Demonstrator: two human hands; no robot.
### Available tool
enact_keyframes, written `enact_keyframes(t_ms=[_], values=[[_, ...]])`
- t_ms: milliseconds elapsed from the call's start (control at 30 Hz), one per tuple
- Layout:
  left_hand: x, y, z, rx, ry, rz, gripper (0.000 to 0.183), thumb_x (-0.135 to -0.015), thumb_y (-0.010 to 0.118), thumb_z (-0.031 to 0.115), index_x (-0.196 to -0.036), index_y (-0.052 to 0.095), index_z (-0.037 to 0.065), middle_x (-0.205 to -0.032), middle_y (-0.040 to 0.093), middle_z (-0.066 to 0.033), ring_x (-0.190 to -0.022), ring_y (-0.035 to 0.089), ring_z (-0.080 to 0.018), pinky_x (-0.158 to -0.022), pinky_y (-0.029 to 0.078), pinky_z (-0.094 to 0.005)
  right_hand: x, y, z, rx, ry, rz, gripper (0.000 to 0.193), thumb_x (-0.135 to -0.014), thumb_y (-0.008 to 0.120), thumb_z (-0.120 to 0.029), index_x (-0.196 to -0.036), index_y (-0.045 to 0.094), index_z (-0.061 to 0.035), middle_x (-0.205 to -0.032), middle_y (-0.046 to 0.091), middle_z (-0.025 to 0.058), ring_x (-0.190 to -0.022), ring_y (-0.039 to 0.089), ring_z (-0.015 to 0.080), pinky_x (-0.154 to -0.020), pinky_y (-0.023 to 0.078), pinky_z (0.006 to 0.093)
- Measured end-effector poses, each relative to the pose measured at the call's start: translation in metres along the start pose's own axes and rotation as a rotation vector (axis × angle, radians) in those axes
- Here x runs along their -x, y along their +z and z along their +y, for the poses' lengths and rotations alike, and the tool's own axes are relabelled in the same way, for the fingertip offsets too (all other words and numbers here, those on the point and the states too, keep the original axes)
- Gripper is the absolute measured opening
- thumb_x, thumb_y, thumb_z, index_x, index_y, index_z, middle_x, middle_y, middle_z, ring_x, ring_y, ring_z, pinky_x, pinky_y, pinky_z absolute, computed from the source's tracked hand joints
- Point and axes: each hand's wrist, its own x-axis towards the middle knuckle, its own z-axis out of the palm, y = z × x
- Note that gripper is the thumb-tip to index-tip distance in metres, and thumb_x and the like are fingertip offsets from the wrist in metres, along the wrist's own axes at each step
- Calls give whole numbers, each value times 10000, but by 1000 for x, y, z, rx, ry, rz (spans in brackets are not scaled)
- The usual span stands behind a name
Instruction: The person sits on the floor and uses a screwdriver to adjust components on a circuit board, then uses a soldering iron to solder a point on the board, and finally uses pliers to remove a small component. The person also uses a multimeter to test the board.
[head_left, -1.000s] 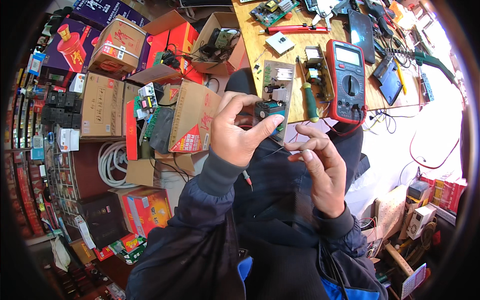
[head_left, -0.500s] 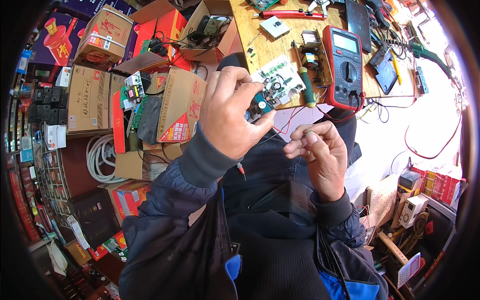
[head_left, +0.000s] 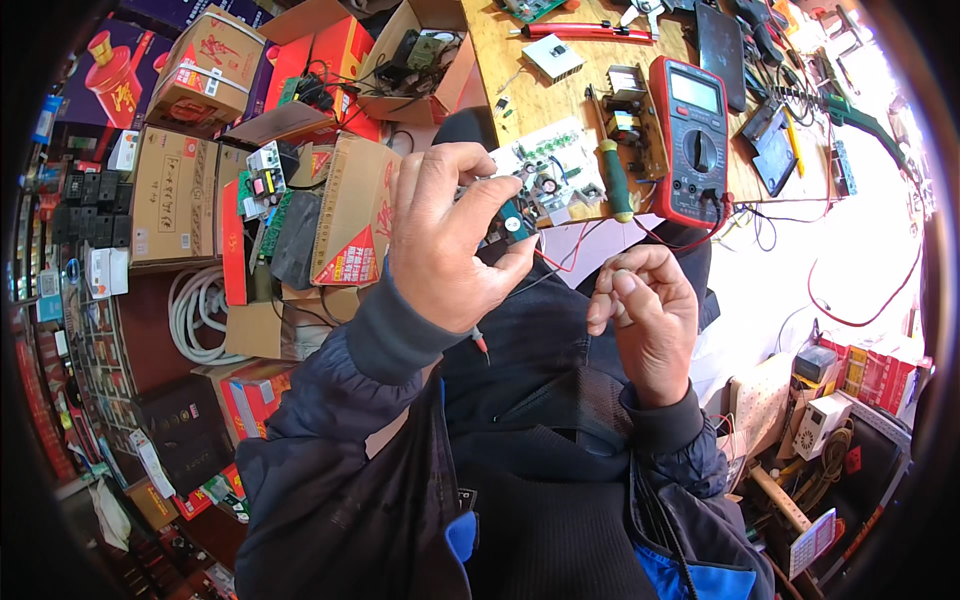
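Note:
My left hand (head_left: 445, 235) is closed, thumb and fingers pinching the near left end of a circuit board (head_left: 548, 172). That board is pale, with green and dark parts on it and a teal piece near my fingertips. Its far part lies over the table's near corner. To the right, over my lap, my right hand (head_left: 655, 310) has its fingers curled, the thumb against the forefinger. Anything between them is too small to make out. Below my left wrist a red test probe (head_left: 481, 345) hangs by my leg.
On the wooden table (head_left: 500, 60) stand a red multimeter (head_left: 692, 135), a green-handled screwdriver (head_left: 614, 180) and a white square module (head_left: 553, 58). Red and black leads loop off its edge. Open cardboard boxes (head_left: 425, 50) with electronics crowd the left, above a coiled white cable (head_left: 196, 318).
My left hand has shifted slightly left and down, and the circuit board has moved left with it. The right hand's fingers have drawn in and moved a little to the right.

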Motion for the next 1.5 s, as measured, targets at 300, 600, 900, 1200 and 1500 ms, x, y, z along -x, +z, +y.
enact_keyframes(t_ms=[300,600,900,1200,1500], values=[[1,1,-4,85,-30,5,479,-662,885,9,-1107,709,-4,-1148,573,-125,-1011,585,-276,-888,513,-377,0,0,0,11,-12,-1,127,-1031,644,-17,-1125,594,53,-1031,733,206,-834,768,243,-712,640,322],[-2,-1,-9,362,-325,20,418,-734,942,135,-1082,761,-10,-1113,601,-92,-1013,632,-203,-884,525,-327,-3,18,9,229,-66,-149,103,-979,718,-12,-1049,645,8,-1400,614,225,-1277,650,303,-1072,530,416],[0,-4,8,352,-205,-81,525,-739,955,120,-1191,743,-41,-1174,616,-86,-1067,625,-179,-926,511,-297,-19,17,11,-79,77,-237,107,-1015,657,-92,-1070,573,-55,-1226,606,98,-1182,617,220,-1074,501,431],[-4,-40,12,640,-227,-339,594,-813,671,-35,-1406,634,-33,-1340,657,-127,-1140,623,-200,-1029,492,-341,-26,5,7,-287,61,-330,91,-1028,644,-90,-1066,569,-54,-987,625,40,-821,534,71,-825,468,261],[8,-24,0,1138,-758,-304,627,-910,864,242,-1379,584,-67,-1272,674,-134,-1102,658,-159,-928,554,-305,-21,6,2,-215,41,-261,95,-1012,669,-85,-1054,594,-44,-968,608,20,-855,530,93,-811,443,269]])
